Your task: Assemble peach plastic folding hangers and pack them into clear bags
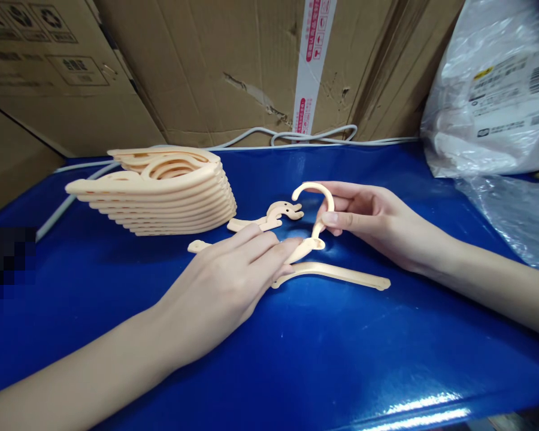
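A peach hanger (336,274) is being handled.
Right hand (372,218) is pinching its hook (314,190); left hand (227,281) is pressing it, fingers flat; tape (312,60) print is reading illegibly.

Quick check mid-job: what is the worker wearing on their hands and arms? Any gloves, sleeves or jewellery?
Nothing worn shows. The left hand and right hand are bare, with no gloves, rings or bracelets. The left forearm and right forearm are uncovered out to the picture's edges, with no sleeve, cuff or watch in view. The nails that show look short and unpainted.
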Tool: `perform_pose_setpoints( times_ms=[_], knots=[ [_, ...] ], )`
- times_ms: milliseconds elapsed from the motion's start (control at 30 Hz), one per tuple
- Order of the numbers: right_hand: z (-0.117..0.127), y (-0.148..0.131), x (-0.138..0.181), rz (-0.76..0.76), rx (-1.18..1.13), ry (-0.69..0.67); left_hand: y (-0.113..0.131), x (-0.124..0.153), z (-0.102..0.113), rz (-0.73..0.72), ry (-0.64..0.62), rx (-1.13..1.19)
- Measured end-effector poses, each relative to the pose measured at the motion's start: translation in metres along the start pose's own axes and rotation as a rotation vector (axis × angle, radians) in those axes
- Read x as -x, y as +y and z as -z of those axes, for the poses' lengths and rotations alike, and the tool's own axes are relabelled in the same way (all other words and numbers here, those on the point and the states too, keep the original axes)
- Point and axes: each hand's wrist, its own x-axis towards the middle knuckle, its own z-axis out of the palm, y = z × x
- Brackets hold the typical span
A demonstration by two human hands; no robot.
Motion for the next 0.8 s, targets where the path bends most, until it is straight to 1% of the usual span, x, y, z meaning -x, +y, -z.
perform_pose_setpoints(
  times_ms=[133,367,500,600,700,767,800],
  knots=[
    [0.003,0.002,-0.002,-0.012,-0.027,-0.041,0.001,0.001,0.001,0.003,0.009,0.025],
    [0.004,0.005,-0.002,0.008,0.033,-0.028,0.001,0.001,-0.002,0.046,0.02,0.045],
    [0.0,0.002,0.0,0.034,0.055,-0.023,0.003,0.0,0.0,0.103,-0.004,0.039],
    [-0.004,-0.001,0.004,0.067,0.091,-0.048,0.008,0.0,0.002,0.13,-0.031,0.03],
    [-0.007,-0.004,0.007,0.112,0.204,-0.068,0.012,0.0,0.004,0.141,-0.036,0.033],
    [-0.007,-0.005,0.009,0.157,0.346,-0.05,0.013,-0.001,0.007,0.2,-0.06,0.112],
    [-0.006,-0.006,0.009,0.18,0.431,-0.048,0.013,-0.002,0.008,0.255,-0.086,0.19]
  ],
)
